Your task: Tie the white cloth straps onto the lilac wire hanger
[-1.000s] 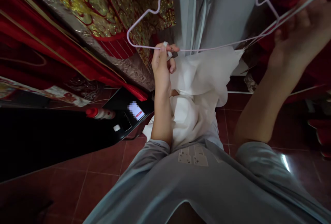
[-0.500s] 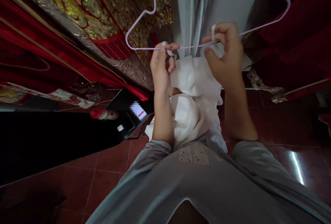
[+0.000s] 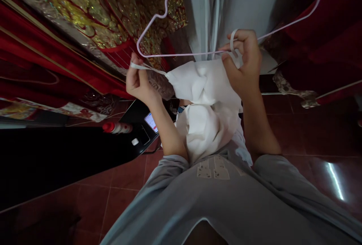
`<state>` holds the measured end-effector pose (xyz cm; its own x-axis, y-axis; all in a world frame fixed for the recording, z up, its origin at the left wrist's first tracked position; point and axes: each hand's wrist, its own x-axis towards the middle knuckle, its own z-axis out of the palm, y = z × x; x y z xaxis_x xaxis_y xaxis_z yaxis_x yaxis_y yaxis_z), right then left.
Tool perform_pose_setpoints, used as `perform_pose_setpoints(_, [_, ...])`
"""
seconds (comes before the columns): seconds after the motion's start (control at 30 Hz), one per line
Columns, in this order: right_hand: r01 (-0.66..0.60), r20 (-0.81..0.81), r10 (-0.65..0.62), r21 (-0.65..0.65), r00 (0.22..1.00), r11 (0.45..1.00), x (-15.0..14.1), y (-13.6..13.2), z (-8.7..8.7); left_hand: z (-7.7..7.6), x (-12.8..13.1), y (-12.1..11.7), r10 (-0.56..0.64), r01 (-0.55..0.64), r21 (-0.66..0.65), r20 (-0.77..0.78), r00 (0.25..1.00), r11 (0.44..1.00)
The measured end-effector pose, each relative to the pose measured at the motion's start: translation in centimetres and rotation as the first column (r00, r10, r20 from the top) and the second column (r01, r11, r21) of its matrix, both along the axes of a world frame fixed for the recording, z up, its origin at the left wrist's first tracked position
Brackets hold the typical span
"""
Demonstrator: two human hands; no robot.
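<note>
A pale pink wire hanger (image 3: 181, 54) hangs in front of me. Below its lower bar a white garment (image 3: 202, 81) bunches down over my lap. My left hand (image 3: 138, 77), left of the hanger's lower corner, is closed in a pinch on a thin white strap (image 3: 154, 69), stretched taut from the garment's upper left corner. My right hand (image 3: 246, 58) is at the right part of the hanger bar, its fingers curled through a second white strap loop (image 3: 232, 43). Its fingertips meet the bar; whether they grip it I cannot tell.
Gold sequinned and red garments (image 3: 118, 11) hang on the left, dark red ones (image 3: 333, 41) on the right. A black table (image 3: 70, 150) at left carries a red-capped bottle (image 3: 117, 127), a lit phone (image 3: 151, 122) and a small white case (image 3: 135, 141). Red tiles (image 3: 124, 173) cover the floor.
My left hand has moved left and slightly down from the hanger bar, drawing its strap out taut. The garment's upper left part is spread wider. My right hand has barely moved.
</note>
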<state>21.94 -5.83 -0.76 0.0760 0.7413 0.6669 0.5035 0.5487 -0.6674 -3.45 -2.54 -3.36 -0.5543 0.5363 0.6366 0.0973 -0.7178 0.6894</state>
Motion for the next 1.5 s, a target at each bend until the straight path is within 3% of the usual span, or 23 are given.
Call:
perform_pose_setpoints(0.1, [-0.012,-0.021,0.014,0.075,1.0,0.997,0.1,-0.3,0.3,1.6,-0.8,-0.6,-0.18,0.182,0.026,-0.077,0.981,0.983])
perform_pose_setpoints(0.23, [-0.059,-0.061,0.069,0.15,0.996,0.987,0.2,-0.6,0.8,4.8,-0.7,-1.2,-0.366,0.355,-0.116,-0.091,0.926,0.928])
perform_pose_setpoints(0.3, [-0.058,-0.081,0.074,0.184,0.994,0.981,0.0,-0.9,1.2,6.6,-0.6,-1.0,-0.416,0.387,-0.202,-0.127,0.9,0.9])
perform_pose_setpoints(0.43, [0.003,-0.085,0.008,0.135,0.996,0.991,-0.7,-1.7,2.1,9.2,-0.3,0.5,-0.472,0.368,-0.36,-0.264,0.841,0.857])
perform_pose_setpoints(0.53, [0.036,-0.053,-0.031,0.104,0.998,0.994,-0.8,-2.0,2.3,10.1,0.2,1.9,-0.495,0.376,-0.465,-0.161,0.854,0.801])
perform_pose_setpoints(0.6, [0.05,-0.029,-0.047,0.09,0.998,0.995,-0.5,-2.0,2.3,10.3,0.6,2.8,-0.528,0.421,-0.468,-0.12,0.841,0.777])
perform_pose_setpoints(0.7, [0.06,-0.015,-0.059,0.088,0.998,0.994,-0.2,-2.1,2.4,10.0,0.9,3.6,-0.582,0.461,-0.44,-0.192,0.79,0.771])
perform_pose_setpoints(0.77, [0.035,-0.027,-0.033,0.087,0.999,0.996,-0.2,-2.2,2.4,9.3,0.8,3.7,-0.525,0.42,-0.406,-0.192,0.829,0.812])
perform_pose_setpoints(0.87, [0.011,-0.061,-0.008,0.063,0.998,0.998,-0.7,-2.3,2.3,7.3,0.9,3.0,-0.338,0.314,-0.332,-0.018,0.941,0.89])
perform_pose_setpoints(0.93, [0.04,-0.048,-0.038,0.049,0.998,0.998,-1.2,-2.2,2.0,5.5,1.7,2.0,-0.287,0.319,-0.304,0.147,0.947,0.898])
perform_pose_setpoints(1.0, [0.074,-0.017,-0.073,0.042,0.997,0.996,-1.5,-2.0,1.7,3.8,3.2,0.7,-0.364,0.43,-0.262,0.265,0.893,0.864])
perform_pose_setpoints(1.07, [0.075,-0.034,-0.073,0.06,0.997,0.995,-1.5,-1.9,1.4,2.6,4.9,-0.4,-0.474,0.528,-0.225,0.252,0.844,0.819])
perform_pose_setpoints(1.17, [0.0,-0.088,0.01,0.113,0.996,0.994,-1.0,-1.8,1.3,2.0,6.7,-1.1,-0.465,0.512,-0.215,0.233,0.854,0.832])
perform_pose_setpoints(1.3, [-0.117,-0.118,0.14,0.178,0.983,0.977,0.2,-1.8,1.3,2.0,6.8,-0.9,-0.477,0.515,-0.183,0.216,0.852,0.837])
perform_pose_setpoints(1.37, [-0.036,-0.235,0.1,0.262,0.967,0.964,1.6,-1.5,1.0,1.9,6.6,-0.8,-0.478,0.517,-0.187,0.215,0.851,0.835])
perform_pose_setpoints(1.5, [0.257,-0.498,-0.054,0.349,0.865,0.901,6.9,0.0,0.6,1.6,6.5,-0.9,-0.498,0.529,-0.199,0.189,0.847,0.825])
